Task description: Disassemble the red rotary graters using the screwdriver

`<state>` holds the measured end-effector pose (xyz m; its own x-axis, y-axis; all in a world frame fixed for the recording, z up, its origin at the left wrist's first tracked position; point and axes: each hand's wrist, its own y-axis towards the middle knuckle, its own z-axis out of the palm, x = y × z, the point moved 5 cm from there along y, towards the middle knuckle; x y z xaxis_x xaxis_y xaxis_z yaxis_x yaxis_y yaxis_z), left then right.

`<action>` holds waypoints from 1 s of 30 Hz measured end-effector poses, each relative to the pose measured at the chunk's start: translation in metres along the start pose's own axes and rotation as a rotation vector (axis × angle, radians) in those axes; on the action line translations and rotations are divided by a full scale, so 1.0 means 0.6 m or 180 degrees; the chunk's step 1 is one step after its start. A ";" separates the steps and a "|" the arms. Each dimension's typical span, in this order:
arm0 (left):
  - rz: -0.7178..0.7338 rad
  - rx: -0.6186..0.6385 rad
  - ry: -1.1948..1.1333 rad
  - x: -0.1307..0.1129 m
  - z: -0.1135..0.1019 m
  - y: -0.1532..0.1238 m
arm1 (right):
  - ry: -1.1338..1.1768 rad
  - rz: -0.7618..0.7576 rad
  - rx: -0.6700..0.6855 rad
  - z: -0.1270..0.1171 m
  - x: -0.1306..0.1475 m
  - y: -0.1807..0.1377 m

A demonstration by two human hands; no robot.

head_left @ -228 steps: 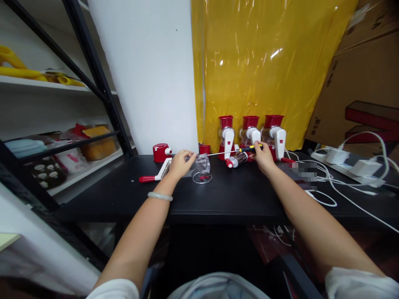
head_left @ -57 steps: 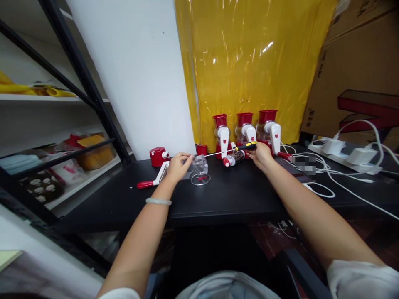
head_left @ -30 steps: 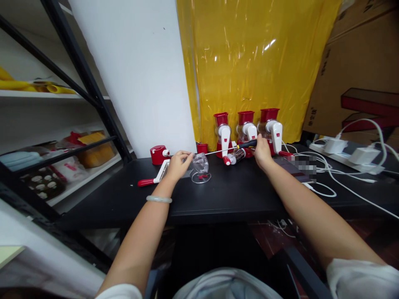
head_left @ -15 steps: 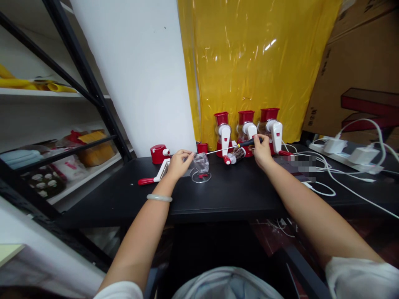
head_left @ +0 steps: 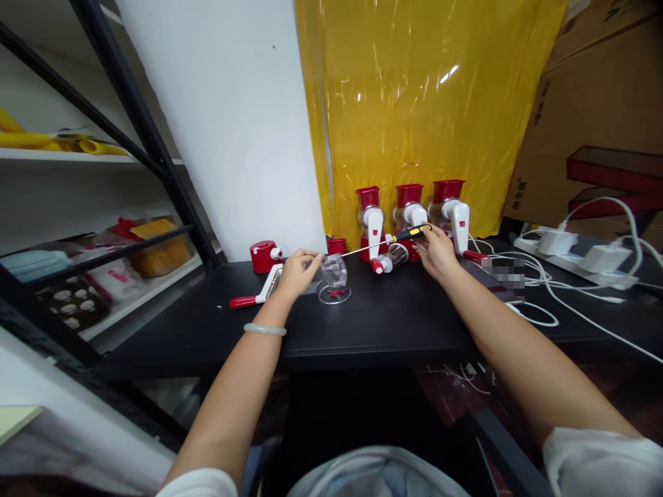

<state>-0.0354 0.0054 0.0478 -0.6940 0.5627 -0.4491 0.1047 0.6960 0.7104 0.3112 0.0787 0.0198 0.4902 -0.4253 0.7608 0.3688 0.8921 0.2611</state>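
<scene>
My left hand (head_left: 299, 272) is closed on a clear plastic part (head_left: 335, 270), fingertips pinching its upper left side. A screwdriver (head_left: 411, 233) with a black-and-yellow handle sits between the thumb and fingers of my right hand (head_left: 436, 252), the lower fingers loosely spread. Its long metal shaft runs left to the clear part, where the tip is hard to make out. Just below, a clear ring-shaped piece (head_left: 334, 295) with a red centre is on the black table (head_left: 362, 324). Left of my left hand are a white crank with a red handle (head_left: 243, 301) and a red base (head_left: 264, 255).
Three red-and-white rotary graters (head_left: 373, 224) stand along the back by a yellow plastic curtain (head_left: 414, 103). A metal grater drum (head_left: 398, 255) lies before them. White cables (head_left: 549, 283) and a power strip (head_left: 574, 262) occupy the right. Shelves (head_left: 150, 286) rise at left.
The screwdriver handle has turned, showing more yellow, and tilts up slightly. My right hand's fingers have shifted and loosened around it. The left hand and clear part stay put.
</scene>
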 end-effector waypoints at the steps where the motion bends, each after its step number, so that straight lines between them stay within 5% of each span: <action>1: 0.0009 0.0005 0.0006 0.000 0.000 0.000 | -0.0020 -0.0027 -0.0027 0.000 0.000 0.000; 9: -0.0007 0.0008 0.0033 -0.001 0.000 0.000 | -0.0387 -0.0538 0.0077 -0.003 0.002 0.007; 21: 0.0041 0.0014 0.0013 -0.002 0.000 0.000 | 0.0097 -0.0145 0.0282 0.014 0.009 -0.005; 30: 0.0037 0.0000 0.0022 -0.001 0.000 0.000 | -0.1407 -0.0873 0.0103 -0.007 0.008 0.002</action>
<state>-0.0350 0.0052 0.0478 -0.6977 0.5677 -0.4371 0.1126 0.6894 0.7156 0.3174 0.0771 0.0210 -0.0039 -0.5453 0.8382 0.4090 0.7640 0.4990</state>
